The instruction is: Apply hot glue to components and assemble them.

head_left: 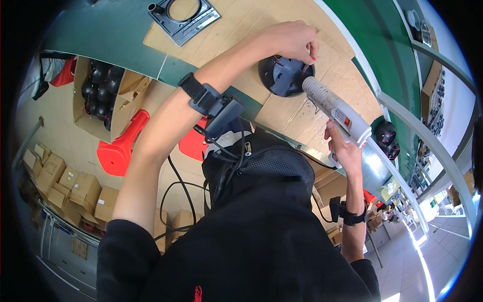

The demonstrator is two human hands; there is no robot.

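A black dome-shaped plastic shell point(284, 75) lies open side up on the cardboard-covered bench, with red and dark wires inside it. Over its far right rim reaches my left hand point(297, 43), closed in a pinch on a thin red wire point(313, 59). My right hand point(346, 151) grips a white gun-shaped tool point(332, 103) with a ribbed barrel, its fingers wrapped round the handle. The barrel's front end is at the shell's right edge; whether it touches cannot be made out. Part of the tool's handle is hidden by my right hand.
Flattened cardboard point(231, 38) covers the bench. A black frame with a round opening point(186, 25) lies at the far left. More black domes point(386, 133) sit at right. A carton of black domes point(103, 93) and a red stool point(121, 148) stand at left. Cables point(181, 176) hang beside me.
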